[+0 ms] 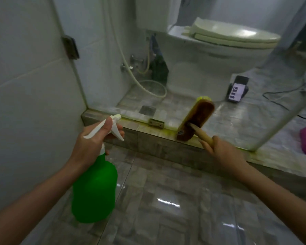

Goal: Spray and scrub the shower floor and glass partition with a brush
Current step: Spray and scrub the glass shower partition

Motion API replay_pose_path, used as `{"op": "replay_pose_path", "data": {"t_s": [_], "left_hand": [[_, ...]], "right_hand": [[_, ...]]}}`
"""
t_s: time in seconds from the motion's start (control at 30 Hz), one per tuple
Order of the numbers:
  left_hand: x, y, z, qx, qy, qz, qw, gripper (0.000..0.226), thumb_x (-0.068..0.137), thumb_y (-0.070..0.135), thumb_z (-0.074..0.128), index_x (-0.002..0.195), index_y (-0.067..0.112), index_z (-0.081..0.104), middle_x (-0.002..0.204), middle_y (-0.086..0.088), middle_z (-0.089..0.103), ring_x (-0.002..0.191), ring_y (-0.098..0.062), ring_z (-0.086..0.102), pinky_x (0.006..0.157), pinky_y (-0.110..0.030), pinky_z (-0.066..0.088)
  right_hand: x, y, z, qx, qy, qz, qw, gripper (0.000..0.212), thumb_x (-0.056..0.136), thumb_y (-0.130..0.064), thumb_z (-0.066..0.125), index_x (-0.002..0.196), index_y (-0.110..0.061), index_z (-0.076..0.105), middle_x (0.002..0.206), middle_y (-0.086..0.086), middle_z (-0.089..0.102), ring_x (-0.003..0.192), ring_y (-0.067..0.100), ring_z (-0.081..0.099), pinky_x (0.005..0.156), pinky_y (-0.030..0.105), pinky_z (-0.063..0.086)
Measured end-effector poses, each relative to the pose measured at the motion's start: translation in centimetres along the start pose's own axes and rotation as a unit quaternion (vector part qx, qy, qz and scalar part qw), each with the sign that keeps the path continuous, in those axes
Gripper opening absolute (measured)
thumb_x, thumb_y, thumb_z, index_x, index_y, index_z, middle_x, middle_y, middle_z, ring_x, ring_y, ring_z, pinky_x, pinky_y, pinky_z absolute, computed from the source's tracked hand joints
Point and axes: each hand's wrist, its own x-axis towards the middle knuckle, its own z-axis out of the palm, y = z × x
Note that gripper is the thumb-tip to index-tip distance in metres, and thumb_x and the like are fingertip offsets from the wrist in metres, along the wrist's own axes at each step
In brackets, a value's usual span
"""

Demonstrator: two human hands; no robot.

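Standing on the curb (pixel 159 138), wooden brush (pixel 195 119) shows yellow bristles.

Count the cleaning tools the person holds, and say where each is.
2. A spray bottle in the left hand, low left; a brush in the right hand, its head by the kerb.

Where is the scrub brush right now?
In the head view, right of centre: the right hand holds the brush by its handle, head at the tiled curb before the toilet.
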Motion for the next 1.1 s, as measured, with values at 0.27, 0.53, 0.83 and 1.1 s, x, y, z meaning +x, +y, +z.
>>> {"op": "replay_pose_path", "data": {"t_s": [0.27, 0.53, 0.83, 1.1], "left_hand": [[-0.5, -0.1, 2.6, -0.005, -0.025, 0.009, 1.000, 0.056, 0.086, 0.059, 0.047, 0.097, 0.013, 0.076, 0.093, 0.001, 0.080, 0.090, -0.012, 0.075, 0.040, -0.022, 0.048], [-0.5, -1.2, 4.2, 0.012, -0.053, 0.000, 0.999, 0.057, 0.078, 0.069, 0.047, 0.093, 0.022, 0.075, 0.093, 0.004, 0.080, 0.095, -0.011, 0.074, 0.040, -0.023, 0.049], [-0.3, -2.6, 5.9, 0.024, -0.076, 0.014, 0.997, 0.033, 0.095, 0.053, 0.051, 0.096, 0.029, 0.074, 0.093, 0.000, 0.079, 0.095, -0.010, 0.073, 0.053, -0.017, 0.052], [0.7, -2.2, 8.9, 0.040, -0.078, -0.016, 0.996, 0.053, 0.092, 0.059, 0.055, 0.066, 0.016, 0.070, 0.062, -0.006, 0.070, 0.059, -0.020, 0.067, 0.056, -0.035, 0.052]], "right_hand": [[-5.1, -1.3, 6.4, 0.435, 0.049, 0.212, 0.874, 0.058, 0.085, -0.066, 0.040, 0.053, -0.018, 0.042, 0.044, 0.001, 0.040, 0.046, 0.016, 0.040, 0.049, 0.033, 0.034], [-5.1, -2.3, 7.2, 0.529, 0.009, 0.271, 0.804, 0.057, 0.088, -0.067, 0.041, 0.054, -0.023, 0.033, 0.042, -0.004, 0.031, 0.033, 0.011, 0.031, 0.039, 0.022, 0.028], [-4.3, -5.7, 8.1, 0.556, -0.050, 0.257, 0.789, 0.059, 0.086, -0.073, 0.038, 0.057, -0.022, 0.039, 0.043, -0.005, 0.036, 0.036, 0.014, 0.036, 0.040, 0.025, 0.031], [-5.3, -2.9, 8.2, 0.561, 0.023, 0.287, 0.776, 0.059, 0.086, -0.071, 0.037, 0.051, -0.024, 0.033, 0.042, -0.004, 0.033, 0.035, 0.014, 0.033, 0.041, 0.025, 0.030]]}}
